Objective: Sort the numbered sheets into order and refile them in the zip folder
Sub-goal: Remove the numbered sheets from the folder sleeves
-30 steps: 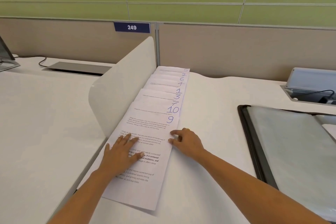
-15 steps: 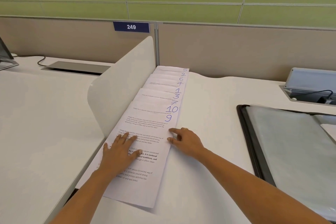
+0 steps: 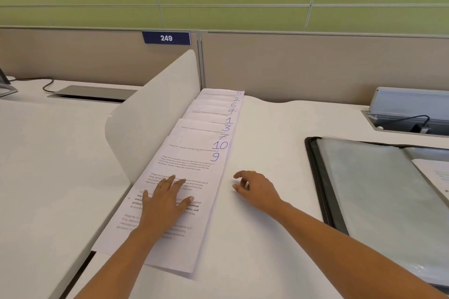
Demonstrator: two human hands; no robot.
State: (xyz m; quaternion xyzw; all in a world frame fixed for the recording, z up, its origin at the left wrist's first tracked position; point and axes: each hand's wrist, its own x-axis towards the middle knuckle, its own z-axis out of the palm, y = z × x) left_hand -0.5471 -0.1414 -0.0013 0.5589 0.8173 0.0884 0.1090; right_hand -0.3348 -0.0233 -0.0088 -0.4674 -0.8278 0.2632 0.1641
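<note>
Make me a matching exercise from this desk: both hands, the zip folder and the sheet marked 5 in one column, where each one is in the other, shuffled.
1. left hand
2. right hand
3. zip folder
4. sheet marked 5

A. lies open at the right of the desk
B. far end of the row, by the back partition
C. pressed flat on the sheet marked 9
D. over bare desk just right of the row, fingers loosely curled

Pairs: 1-C, 2-D, 3-A, 4-B.

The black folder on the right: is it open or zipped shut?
Open. The folder lies flat on the desk, its black zip edge spread out and its clear plastic sleeves facing up.
</note>
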